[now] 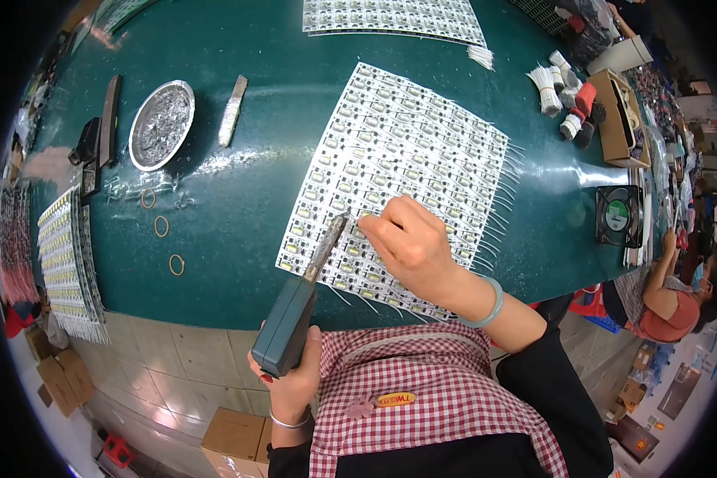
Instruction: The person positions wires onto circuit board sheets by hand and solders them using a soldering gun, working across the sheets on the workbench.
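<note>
Left hand (296,381) gripping a pistol-style soldering gun (284,328), its tip (343,217) reaching over a white LED circuit-board panel (410,131), right hand (413,243) pinching just beside, a metal bowl (190,99) sitting leftward

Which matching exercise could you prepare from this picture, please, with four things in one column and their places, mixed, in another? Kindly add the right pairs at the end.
Things
1. Dark-green boxy hand tool with metal tip
2. Square black fan with green centre
3. White sheet of small circuit boards
4. Round silvery metal bowl

Places
A. Under the right hand
B. On the left part of the green table
C. Held in the left hand
D. Near the table's right end

Right pairs: 1-C, 2-D, 3-A, 4-B
</note>
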### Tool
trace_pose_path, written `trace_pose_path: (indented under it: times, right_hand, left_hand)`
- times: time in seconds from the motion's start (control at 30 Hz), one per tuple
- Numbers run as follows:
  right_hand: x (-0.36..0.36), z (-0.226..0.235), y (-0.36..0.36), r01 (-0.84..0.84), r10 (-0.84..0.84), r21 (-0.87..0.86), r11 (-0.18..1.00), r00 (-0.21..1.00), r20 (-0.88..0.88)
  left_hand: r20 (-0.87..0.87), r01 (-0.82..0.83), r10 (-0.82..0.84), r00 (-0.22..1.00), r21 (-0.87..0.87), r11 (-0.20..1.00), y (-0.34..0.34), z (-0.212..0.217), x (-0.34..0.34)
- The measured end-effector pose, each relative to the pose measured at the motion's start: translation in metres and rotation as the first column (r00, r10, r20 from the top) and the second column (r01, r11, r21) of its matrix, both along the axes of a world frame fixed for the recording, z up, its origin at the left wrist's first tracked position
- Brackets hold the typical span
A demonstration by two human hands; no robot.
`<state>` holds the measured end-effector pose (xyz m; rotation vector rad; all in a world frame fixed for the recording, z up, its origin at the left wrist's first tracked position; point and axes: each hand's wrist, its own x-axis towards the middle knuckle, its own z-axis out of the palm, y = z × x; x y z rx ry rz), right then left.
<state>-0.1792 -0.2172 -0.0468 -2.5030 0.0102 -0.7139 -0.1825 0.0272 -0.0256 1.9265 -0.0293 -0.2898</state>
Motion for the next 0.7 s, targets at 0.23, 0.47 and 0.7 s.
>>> trace_pose_path:
  times: [0.23, 0.47, 0.7]
  right_hand:
    - [0.0, -0.002, 0.0, 0.006, -0.006, -0.007, 1.0, 1.0, -0.005]
    - [0.0, -0.003, 0.0, 0.006, -0.006, -0.006, 1.0, 1.0, 0.002]
    - [0.0, -0.003, 0.001, 0.009, -0.009, 0.001, 1.0, 1.0, 0.01]
  left_hand:
    - [0.047, 0.081, -0.081, 0.996, 0.023, 0.996, 0.004, -0.003, 0.003]
    - [0.1, 0.08, -0.076, 0.992, -0.032, 0.996, 0.012, -0.012, -0.001]
    - [0.058, 0.069, -0.067, 0.996, -0.033, 0.997, 0.011, -0.013, -0.002]
